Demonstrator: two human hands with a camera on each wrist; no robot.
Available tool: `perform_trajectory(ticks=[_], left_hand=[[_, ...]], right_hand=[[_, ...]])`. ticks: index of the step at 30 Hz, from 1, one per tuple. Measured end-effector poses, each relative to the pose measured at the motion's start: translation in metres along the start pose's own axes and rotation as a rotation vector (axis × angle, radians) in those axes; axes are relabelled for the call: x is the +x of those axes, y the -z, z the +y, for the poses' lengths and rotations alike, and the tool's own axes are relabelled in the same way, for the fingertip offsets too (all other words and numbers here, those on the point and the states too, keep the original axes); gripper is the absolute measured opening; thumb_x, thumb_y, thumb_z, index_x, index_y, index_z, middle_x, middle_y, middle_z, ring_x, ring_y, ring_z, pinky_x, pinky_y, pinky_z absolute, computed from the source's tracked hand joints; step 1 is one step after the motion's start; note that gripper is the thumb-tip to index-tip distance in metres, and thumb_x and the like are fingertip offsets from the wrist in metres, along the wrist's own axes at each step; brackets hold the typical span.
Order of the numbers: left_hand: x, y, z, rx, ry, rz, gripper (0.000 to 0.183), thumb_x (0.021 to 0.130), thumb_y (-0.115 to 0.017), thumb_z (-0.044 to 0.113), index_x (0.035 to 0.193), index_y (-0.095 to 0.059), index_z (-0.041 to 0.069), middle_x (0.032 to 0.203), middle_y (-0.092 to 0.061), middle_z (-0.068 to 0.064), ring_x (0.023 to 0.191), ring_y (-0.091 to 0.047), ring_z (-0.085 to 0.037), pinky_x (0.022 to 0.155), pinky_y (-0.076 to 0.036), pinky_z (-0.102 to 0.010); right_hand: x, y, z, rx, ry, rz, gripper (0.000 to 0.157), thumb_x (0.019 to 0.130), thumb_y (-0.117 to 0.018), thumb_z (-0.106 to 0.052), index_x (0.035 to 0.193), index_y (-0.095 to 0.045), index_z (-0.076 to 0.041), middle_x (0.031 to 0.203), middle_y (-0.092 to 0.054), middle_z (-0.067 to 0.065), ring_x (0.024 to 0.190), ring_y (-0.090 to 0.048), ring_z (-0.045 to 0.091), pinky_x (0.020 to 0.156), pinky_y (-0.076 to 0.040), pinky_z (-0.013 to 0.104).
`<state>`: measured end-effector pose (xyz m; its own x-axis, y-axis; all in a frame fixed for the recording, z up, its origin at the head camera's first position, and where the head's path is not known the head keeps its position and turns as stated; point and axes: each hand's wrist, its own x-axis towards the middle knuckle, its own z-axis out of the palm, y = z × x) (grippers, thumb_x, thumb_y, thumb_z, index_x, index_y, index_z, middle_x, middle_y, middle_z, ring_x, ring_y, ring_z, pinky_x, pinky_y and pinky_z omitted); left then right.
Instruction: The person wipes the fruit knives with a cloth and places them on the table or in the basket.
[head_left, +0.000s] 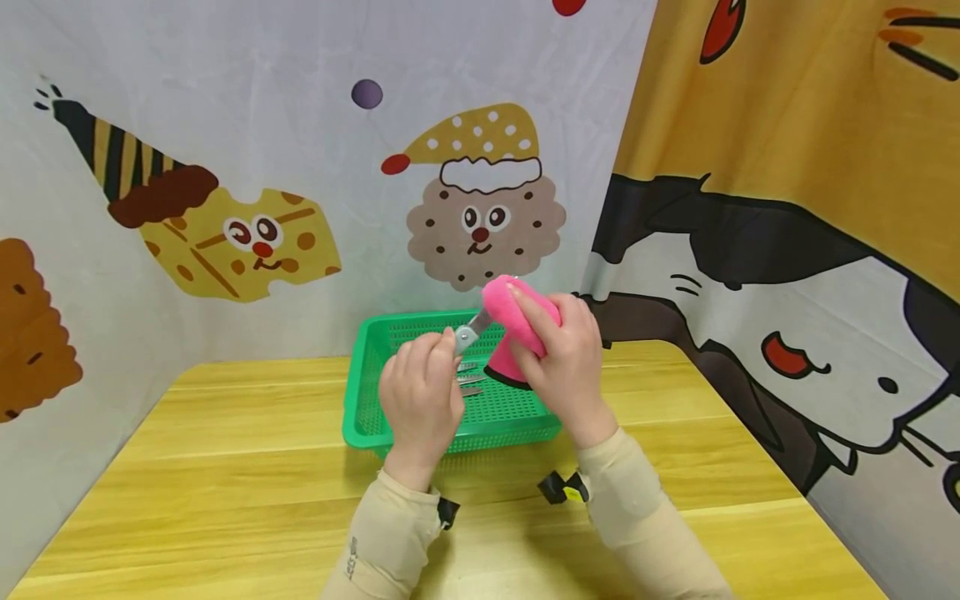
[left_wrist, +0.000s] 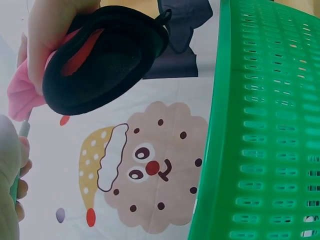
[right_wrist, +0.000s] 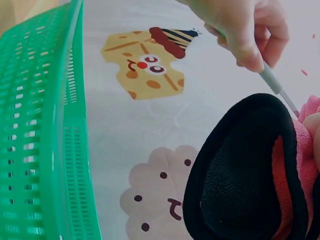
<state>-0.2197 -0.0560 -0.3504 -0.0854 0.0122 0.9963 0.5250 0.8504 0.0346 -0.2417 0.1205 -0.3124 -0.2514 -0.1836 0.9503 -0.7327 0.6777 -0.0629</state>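
Note:
My left hand (head_left: pixel 420 390) grips the pale green handle of a knife (head_left: pixel 466 336), its metal blade pointing up and to the right. A pink fuzzy mitt (head_left: pixel 517 315) with a black rim is pinched in my right hand (head_left: pixel 567 358), folded over the blade's far end and hiding the tip. In the left wrist view the mitt's black-lined opening (left_wrist: pixel 112 62) faces the camera, a small loop at its edge. The right wrist view shows the knife handle (right_wrist: pixel 270 80) in the left fingers and the blade running into the pink cloth. Both hands are above the green basket.
The green perforated plastic basket (head_left: pixel 364 379) stands on the wooden table (head_left: pixel 247 458) against the back curtain. Several slim metal utensils (head_left: pixel 471 379) lie inside it. A curtain printed with cartoon figures (head_left: pixel 795 275) hangs along the right side.

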Motion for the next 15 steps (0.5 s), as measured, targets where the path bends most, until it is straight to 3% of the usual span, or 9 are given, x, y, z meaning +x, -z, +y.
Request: perform_trajectory(ticks=[11, 15], left_hand=[[-0.0016, -0.0004, -0.0013, -0.011, 0.043, -0.054, 0.016, 0.093, -0.064, 0.008, 0.105, -0.056, 0.001, 0.092, -0.061, -0.011, 0.066, -0.056, -0.028, 0.049, -0.040, -0.035], [-0.0013, 0.0007, -0.0026, -0.016, 0.059, -0.066, 0.019, 0.090, -0.067, 0.005, 0.106, -0.056, 0.001, 0.092, -0.061, -0.012, 0.067, -0.055, -0.029, 0.050, -0.041, -0.036]], right_hand=[[0.0039, 0.0051, 0.0056, 0.010, -0.095, 0.044, 0.039, 0.086, -0.065, -0.014, 0.124, -0.065, -0.015, 0.096, -0.058, 0.019, 0.088, -0.056, 0.035, 0.072, -0.045, 0.049], [0.0025, 0.0077, 0.0042, 0.068, -0.076, 0.067, 0.037, 0.086, -0.065, -0.016, 0.123, -0.065, -0.014, 0.097, -0.058, 0.020, 0.091, -0.055, 0.036, 0.075, -0.044, 0.050]])
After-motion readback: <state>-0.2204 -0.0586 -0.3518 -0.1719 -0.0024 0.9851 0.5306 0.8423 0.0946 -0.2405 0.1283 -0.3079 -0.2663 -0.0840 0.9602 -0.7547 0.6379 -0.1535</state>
